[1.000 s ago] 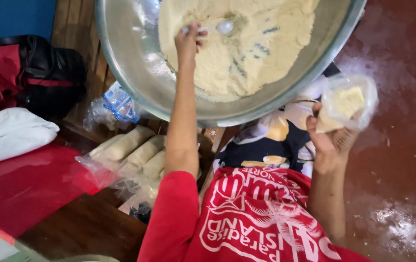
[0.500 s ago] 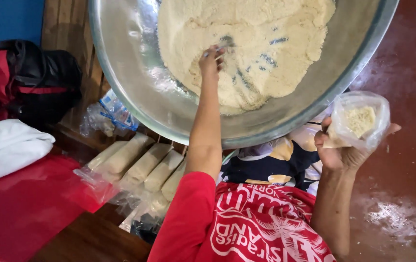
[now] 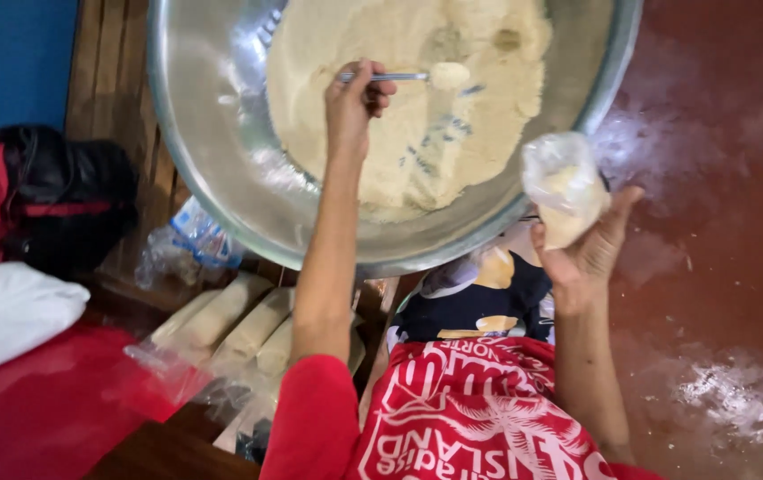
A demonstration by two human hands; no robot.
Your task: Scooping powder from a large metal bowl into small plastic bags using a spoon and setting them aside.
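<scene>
Head view:
Left hand (image 3: 359, 93): fingers closed round a metal spoon (image 3: 417, 76), its bowl heaped with pale yellow flour, held over the flour (image 3: 417, 133) in the big steel basin (image 3: 212, 178).
Right hand (image 3: 588, 249): fingers wrapped round a clear plastic bag (image 3: 562, 187), partly filled with flour, beside the basin's rim.
Below the basin: filled bags (image 3: 230, 316) lying side by side.

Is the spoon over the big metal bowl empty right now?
No: the spoon held by the left hand carries a heap of pale flour above the flour in the metal bowl.
</scene>
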